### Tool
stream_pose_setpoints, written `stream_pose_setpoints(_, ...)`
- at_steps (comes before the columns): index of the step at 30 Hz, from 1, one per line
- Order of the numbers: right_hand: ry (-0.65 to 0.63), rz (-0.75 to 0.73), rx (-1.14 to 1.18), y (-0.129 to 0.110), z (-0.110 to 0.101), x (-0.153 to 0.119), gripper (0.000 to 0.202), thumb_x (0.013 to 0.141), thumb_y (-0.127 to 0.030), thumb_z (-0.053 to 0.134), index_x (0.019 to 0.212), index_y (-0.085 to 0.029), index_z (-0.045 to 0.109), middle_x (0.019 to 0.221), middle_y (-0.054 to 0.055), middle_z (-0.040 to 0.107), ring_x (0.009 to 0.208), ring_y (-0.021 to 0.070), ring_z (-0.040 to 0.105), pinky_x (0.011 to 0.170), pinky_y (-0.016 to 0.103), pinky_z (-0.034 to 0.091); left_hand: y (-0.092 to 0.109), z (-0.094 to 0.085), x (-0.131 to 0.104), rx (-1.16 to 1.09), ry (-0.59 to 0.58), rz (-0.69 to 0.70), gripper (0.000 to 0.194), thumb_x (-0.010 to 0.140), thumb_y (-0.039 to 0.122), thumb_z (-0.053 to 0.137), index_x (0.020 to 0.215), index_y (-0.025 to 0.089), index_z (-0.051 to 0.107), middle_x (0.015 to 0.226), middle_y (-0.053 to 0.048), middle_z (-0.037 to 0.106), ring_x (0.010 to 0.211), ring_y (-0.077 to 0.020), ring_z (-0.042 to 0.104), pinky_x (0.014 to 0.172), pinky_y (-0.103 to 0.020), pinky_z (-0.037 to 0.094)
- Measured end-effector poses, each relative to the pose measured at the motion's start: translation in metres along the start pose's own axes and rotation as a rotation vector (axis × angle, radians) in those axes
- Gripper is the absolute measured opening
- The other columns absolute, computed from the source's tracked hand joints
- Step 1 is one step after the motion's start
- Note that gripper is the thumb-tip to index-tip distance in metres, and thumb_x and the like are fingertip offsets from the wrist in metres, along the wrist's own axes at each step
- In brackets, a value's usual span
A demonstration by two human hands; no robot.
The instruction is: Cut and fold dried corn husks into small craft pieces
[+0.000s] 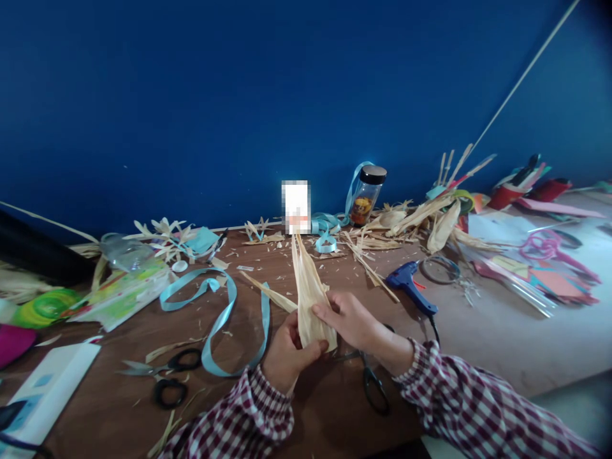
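Observation:
A pale dried corn husk point(312, 293) is held up over the table between both hands, its narrow end pointing toward the wall. My left hand point(289, 354) grips its broad lower end, thumb laid across the front. My right hand point(351, 319) pinches the husk's right edge between thumb and fingers. Another thin husk strip point(272, 292) sticks out to the left behind it. Black-handled scissors point(165, 376) lie on the table left of my left hand. A second pair of scissors point(373, 382) lies partly hidden under my right wrist.
Light-blue ribbon point(233, 319) curls across the table point(229, 421) at left. A blue glue gun point(412, 287) lies to the right, near a wire coil point(438, 270). At the back stand a black-lidded jar point(367, 194) and piled husks point(415, 220). A white power strip point(57, 389) lies front left.

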State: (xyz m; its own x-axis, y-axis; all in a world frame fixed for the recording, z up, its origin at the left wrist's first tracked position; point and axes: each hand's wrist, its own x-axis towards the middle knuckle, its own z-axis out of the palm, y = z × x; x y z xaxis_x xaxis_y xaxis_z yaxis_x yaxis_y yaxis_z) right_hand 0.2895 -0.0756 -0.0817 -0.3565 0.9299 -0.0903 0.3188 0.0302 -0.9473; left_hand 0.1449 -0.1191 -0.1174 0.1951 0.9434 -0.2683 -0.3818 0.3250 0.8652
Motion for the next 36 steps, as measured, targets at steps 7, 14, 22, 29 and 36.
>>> stream_pose_setpoints(7, 0.007, 0.016, -0.016, -0.004, 0.0, -0.001, 0.027, 0.083, -0.035, 0.055, 0.082, -0.01, 0.065, 0.074, 0.004, 0.066, 0.066, 0.016, 0.057, 0.054, 0.022, 0.042, 0.006, 0.004, -0.002, 0.029, -0.005, -0.011, 0.055, 0.054, 0.02, 0.081, 0.102, 0.015, 0.055, 0.082, -0.004, 0.068, 0.069, -0.0176, 0.063, 0.061, -0.027, 0.053)
stream_pose_setpoints(14, 0.001, 0.038, 0.145, -0.002, 0.0, -0.001, 0.027, 0.082, -0.038, 0.057, 0.083, -0.012, 0.065, 0.072, 0.003, 0.065, 0.065, 0.016, 0.057, 0.057, 0.023, 0.045, 0.006, 0.004, -0.002, 0.036, 0.004, 0.015, 0.05, 0.055, 0.02, 0.079, 0.099, 0.015, 0.056, 0.077, -0.003, 0.067, 0.064, -0.0162, 0.061, 0.058, -0.026, 0.051)
stream_pose_setpoints(22, 0.059, 0.112, 0.395, -0.004, 0.009, -0.004, 0.029, 0.074, -0.04, 0.066, 0.083, -0.012, 0.066, 0.071, 0.002, 0.065, 0.063, 0.0146, 0.056, 0.057, 0.024, 0.046, 0.006, 0.004, -0.002, -0.035, 0.057, 0.065, 0.053, 0.057, 0.028, 0.081, 0.102, 0.014, 0.058, 0.088, -0.007, 0.068, 0.077, -0.02, 0.064, 0.068, -0.03, 0.053)
stream_pose_setpoints(29, 0.134, 0.193, 0.491, 0.001, 0.028, -0.005, 0.032, 0.068, -0.044, 0.068, 0.074, -0.014, 0.06, 0.063, 0.0, 0.06, 0.056, 0.0125, 0.052, 0.052, 0.023, 0.043, 0.003, -0.001, 0.007, -0.119, 0.194, 0.035, 0.046, 0.056, 0.031, 0.082, 0.094, 0.013, 0.063, 0.08, -0.006, 0.072, 0.07, -0.0198, 0.067, 0.068, -0.031, 0.054)
stream_pose_setpoints(36, 0.163, 0.199, 0.518, -0.004, 0.027, -0.005, 0.034, 0.066, -0.045, 0.07, 0.072, -0.014, 0.059, 0.065, 0.001, 0.061, 0.056, 0.0122, 0.052, 0.052, 0.023, 0.043, 0.002, -0.003, 0.008, -0.15, 0.176, 0.011, 0.042, 0.058, 0.031, 0.081, 0.093, 0.013, 0.064, 0.075, -0.004, 0.073, 0.066, -0.0184, 0.068, 0.063, -0.028, 0.054)
